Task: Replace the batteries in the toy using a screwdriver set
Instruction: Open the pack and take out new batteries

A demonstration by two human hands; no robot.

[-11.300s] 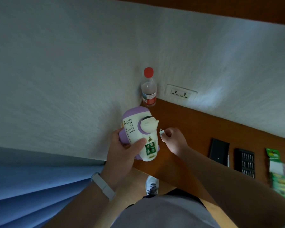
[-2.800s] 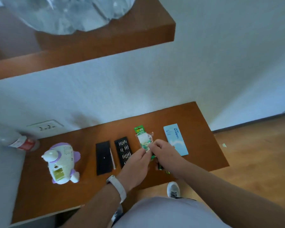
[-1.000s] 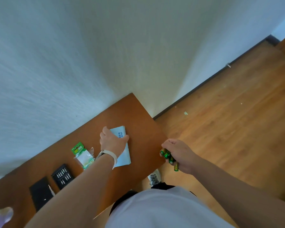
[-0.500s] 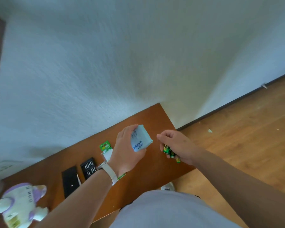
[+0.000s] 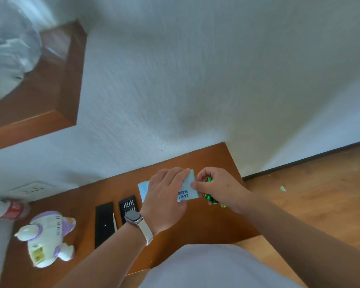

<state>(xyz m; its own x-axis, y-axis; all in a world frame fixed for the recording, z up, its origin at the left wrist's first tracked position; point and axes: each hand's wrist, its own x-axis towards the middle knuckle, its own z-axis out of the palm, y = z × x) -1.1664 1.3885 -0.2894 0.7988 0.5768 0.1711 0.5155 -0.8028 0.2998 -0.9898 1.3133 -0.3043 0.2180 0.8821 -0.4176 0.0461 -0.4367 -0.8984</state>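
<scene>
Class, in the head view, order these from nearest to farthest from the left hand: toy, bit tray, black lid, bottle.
1. Bit tray, just left of the left hand.
2. Black lid, left of the tray.
3. Toy, farther left.
4. Bottle, far left by the wall.

The box (image 5: 188, 191), pinched by the fingers (image 5: 174, 173) of the left hand (image 5: 166, 201) and the right hand (image 5: 221, 188), is matt pale-blue card with dark printed ink. Tucked under the right hand's curled fingers, the batteries (image 5: 209, 198) have a glossy green metallic wrap. Beneath the fingers, the table (image 5: 214, 161) is smooth brown wood with a soft satin sheen. Left of the fingers, the tray (image 5: 129, 205) is matt black plastic holding shiny metal bits, and the lid (image 5: 104, 222) beside it is matt black too. Farther left, the toy (image 5: 48, 233) is smooth white and lilac plastic. Beyond the fingers, the wall (image 5: 175, 80) is rough and matt.
</scene>
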